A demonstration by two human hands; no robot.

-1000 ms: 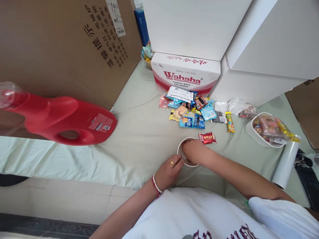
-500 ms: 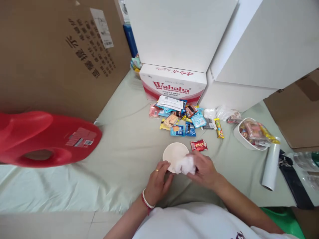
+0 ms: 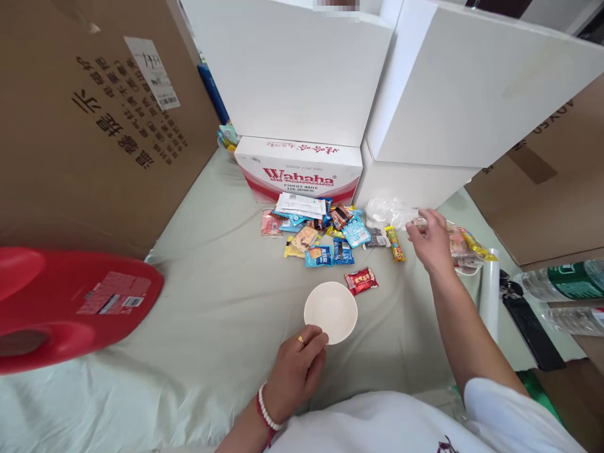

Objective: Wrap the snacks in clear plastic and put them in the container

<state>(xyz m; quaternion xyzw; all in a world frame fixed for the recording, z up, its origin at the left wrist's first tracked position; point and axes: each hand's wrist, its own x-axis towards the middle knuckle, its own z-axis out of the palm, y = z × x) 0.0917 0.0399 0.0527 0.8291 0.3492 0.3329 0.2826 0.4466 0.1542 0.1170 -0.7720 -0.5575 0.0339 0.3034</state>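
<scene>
A white round bowl (image 3: pixel 331 309) stands on the cloth in front of me. My left hand (image 3: pixel 302 362) grips its near rim between thumb and fingers. Off to the right, my right hand (image 3: pixel 430 242) hovers by a crumpled clear plastic bag (image 3: pixel 389 212), its fingers bent but apart, and nothing shows in them. Behind that hand, a white basket of packaged snacks (image 3: pixel 465 242) is partly hidden. A red snack packet (image 3: pixel 362 280) lies just beyond the bowl. Farther back is a pile of small snack packets (image 3: pixel 321 233), and a yellow packet (image 3: pixel 395 244) lies at its right.
A white and red Wahaba carton (image 3: pixel 299 170) and white boxes (image 3: pixel 292 69) form the back. At left are a brown cardboard box (image 3: pixel 85 189) and a red plastic jug (image 3: pixel 89 277). A white roll (image 3: pixel 489 296), a black object (image 3: pixel 533 330) and plastic bottles (image 3: pixel 566 280) lie at right.
My right hand has left the bowl and moved right and away from me; the crumpled white tissue no longer shows in it. My left hand still holds the rim. The view has shifted.
</scene>
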